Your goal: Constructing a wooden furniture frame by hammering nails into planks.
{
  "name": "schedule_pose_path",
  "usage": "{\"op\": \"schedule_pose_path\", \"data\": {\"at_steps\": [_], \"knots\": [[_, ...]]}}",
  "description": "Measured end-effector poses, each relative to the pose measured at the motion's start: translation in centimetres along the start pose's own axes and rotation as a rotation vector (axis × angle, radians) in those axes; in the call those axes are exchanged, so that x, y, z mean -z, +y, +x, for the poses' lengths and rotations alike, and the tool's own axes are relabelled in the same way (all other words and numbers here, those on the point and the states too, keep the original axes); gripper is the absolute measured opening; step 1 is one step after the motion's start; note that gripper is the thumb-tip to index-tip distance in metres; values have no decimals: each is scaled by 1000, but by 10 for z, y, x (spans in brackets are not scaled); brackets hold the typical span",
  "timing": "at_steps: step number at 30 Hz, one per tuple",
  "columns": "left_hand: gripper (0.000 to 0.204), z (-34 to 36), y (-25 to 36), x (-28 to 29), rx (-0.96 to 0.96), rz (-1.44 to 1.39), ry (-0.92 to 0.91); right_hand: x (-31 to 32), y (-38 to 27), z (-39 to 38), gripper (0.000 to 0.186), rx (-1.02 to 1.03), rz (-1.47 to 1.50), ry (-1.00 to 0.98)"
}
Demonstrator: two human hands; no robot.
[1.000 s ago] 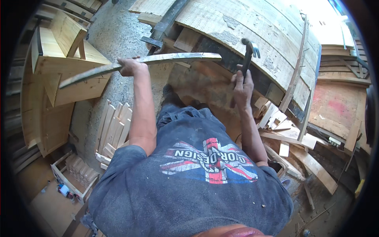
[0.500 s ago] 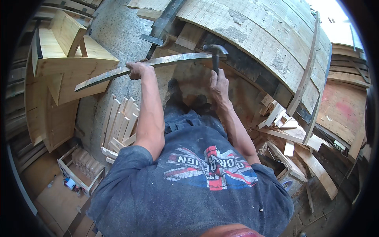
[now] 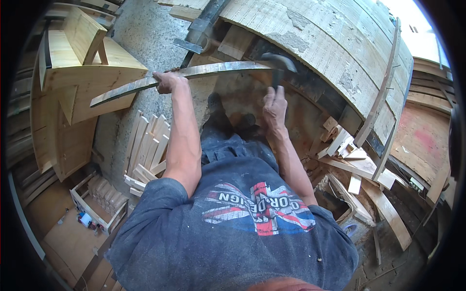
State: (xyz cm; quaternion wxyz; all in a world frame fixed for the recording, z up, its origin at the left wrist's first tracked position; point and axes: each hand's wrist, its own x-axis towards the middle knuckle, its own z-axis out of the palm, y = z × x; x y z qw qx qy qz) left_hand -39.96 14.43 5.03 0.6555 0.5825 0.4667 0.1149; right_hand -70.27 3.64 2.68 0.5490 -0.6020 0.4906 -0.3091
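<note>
A long, curved wooden strip (image 3: 218, 69) spans the space before me, its left end lower than its right. My left hand (image 3: 168, 81) is closed around it near the middle. In my right hand (image 3: 274, 106) is a claw hammer (image 3: 279, 63), gripped by the handle. Its dark metal head, smeared by motion, is by the strip's right end; whether the two touch I cannot tell.
Ahead and right stands a plank-topped workbench (image 3: 310, 39) with a clamp (image 3: 196, 36) at its left. A wooden assembly (image 3: 92, 77) is at far left. Stacked wood strips (image 3: 148, 143) lie left of my legs, offcuts (image 3: 344, 145) to the right.
My right hand and the hammer have shifted slightly right, and the hammer head is now blurred. The strip and my left hand have moved only a little.
</note>
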Motion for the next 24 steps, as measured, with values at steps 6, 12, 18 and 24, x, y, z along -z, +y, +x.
{"op": "schedule_pose_path", "data": {"at_steps": [6,12,18,24], "knots": [[64,9,1,11,-96,-159,-183,33,-71,18,20,262,-245,-69],[64,-3,4,7,-4,-296,-258,33,-64,10,15,276,-471,-193],[64,0,5,9,-1,-309,-258,31,-63,7,16,275,-402,-199],[74,-17,16,14,37,-301,-315,32,-50,3,15,245,-522,-196]]}}
